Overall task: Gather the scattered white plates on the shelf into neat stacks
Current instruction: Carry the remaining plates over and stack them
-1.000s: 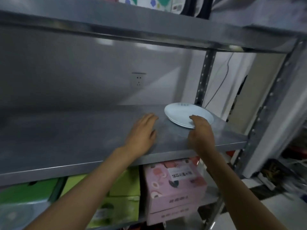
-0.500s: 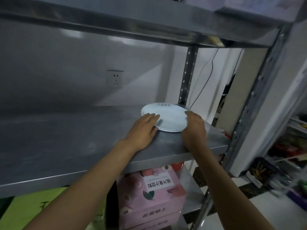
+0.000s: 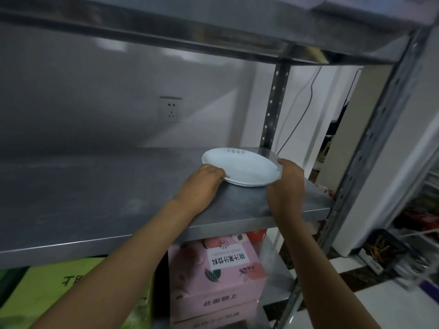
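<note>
We hold the plates [image 3: 241, 168] between both hands: left hand [image 3: 202, 184] pinching the near-left rim, right hand [image 3: 286, 184] cupping the right rim, above the shelf [image 3: 95, 193].

Plates [image 3: 242, 166]: white, faint grey print near the far rim (illegible). Shelf [image 3: 95, 198]: dull grey metal. Box [image 3: 213, 269] below: pink with peach motifs; neighbouring carton [image 3: 59, 288]: green.

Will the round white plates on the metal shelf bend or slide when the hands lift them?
The round white plates look rigid, so they probably won't bend. The grey metal shelf looks smooth, so they'd likely slide easily if pushed. The left hand and right hand grip opposite rims, which suggests a stack that could slip apart or chip if dropped.
</note>
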`<state>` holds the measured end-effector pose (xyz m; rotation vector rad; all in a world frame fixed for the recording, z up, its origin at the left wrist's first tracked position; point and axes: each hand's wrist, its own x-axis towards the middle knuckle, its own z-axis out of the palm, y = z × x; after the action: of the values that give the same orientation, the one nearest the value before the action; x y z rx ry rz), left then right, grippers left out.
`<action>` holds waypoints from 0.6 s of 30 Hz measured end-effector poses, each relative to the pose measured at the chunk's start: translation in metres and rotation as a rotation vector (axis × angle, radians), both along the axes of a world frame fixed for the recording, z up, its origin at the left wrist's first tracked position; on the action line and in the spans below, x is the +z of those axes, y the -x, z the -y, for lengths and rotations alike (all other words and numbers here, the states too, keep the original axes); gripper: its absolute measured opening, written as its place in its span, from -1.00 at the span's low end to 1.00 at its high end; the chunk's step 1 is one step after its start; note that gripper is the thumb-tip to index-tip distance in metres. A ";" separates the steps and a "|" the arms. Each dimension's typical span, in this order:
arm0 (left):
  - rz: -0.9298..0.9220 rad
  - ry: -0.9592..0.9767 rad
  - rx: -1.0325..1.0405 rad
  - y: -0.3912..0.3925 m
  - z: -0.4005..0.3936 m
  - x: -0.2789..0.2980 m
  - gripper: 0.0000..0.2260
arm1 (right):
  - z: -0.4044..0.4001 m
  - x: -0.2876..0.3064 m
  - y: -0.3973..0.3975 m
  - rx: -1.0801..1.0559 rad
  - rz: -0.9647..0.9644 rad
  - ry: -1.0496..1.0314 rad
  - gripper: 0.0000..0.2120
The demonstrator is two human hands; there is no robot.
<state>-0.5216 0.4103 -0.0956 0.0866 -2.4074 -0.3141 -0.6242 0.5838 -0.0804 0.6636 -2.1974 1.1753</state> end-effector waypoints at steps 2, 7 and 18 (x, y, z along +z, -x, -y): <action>0.007 0.049 0.006 -0.007 -0.002 0.005 -0.86 | -0.003 0.003 -0.007 0.009 -0.007 0.030 -0.80; 0.005 0.141 -0.022 -0.033 0.016 0.022 -0.94 | -0.001 0.017 -0.038 0.049 -0.037 0.072 -0.63; -0.372 0.264 0.110 -0.152 0.060 0.077 -0.93 | 0.066 0.057 -0.148 0.341 -0.182 0.148 -0.51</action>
<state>-0.3697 0.3500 -0.0186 0.0366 -2.0446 0.0394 -0.4766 0.5181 -0.0230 1.0662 -1.8734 1.3697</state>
